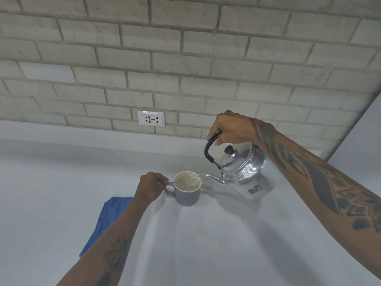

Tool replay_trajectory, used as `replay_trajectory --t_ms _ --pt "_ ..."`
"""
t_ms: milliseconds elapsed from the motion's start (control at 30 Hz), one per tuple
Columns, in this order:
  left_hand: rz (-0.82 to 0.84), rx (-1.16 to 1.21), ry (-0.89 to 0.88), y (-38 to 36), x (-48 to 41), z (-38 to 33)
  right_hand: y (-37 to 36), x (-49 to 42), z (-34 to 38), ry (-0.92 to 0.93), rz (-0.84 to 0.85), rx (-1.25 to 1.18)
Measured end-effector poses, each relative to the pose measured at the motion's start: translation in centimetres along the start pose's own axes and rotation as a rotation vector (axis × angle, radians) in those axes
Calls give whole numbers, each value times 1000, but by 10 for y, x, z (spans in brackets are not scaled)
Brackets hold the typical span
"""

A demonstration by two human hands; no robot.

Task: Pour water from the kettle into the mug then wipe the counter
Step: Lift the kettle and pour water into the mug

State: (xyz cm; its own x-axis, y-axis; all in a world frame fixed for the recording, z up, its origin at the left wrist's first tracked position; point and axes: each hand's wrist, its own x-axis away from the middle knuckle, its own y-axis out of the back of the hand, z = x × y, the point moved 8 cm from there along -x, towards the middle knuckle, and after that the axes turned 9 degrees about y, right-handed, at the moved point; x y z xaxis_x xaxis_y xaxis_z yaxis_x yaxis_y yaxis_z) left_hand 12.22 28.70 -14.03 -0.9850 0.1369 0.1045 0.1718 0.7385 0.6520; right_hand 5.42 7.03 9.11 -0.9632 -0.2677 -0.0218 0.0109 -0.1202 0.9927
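Note:
A shiny metal kettle hangs tilted to the left above the counter, its spout over the rim of a lilac mug. A thin stream of water runs from the spout into the mug's pale inside. My right hand grips the kettle's black handle from above. My left hand holds the mug's handle, and the mug stands upright on the white counter. A folded blue cloth lies on the counter left of the mug, partly hidden under my left forearm.
A pale brick wall rises behind the counter, with a white power socket just above the counter's back edge. A plain wall closes the right side.

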Motion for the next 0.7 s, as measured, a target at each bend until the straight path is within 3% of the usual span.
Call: replay_trajectory --t_ms 700 --pt "-13 -1 -4 -1 -3 3 7 -1 10 15 13 51"
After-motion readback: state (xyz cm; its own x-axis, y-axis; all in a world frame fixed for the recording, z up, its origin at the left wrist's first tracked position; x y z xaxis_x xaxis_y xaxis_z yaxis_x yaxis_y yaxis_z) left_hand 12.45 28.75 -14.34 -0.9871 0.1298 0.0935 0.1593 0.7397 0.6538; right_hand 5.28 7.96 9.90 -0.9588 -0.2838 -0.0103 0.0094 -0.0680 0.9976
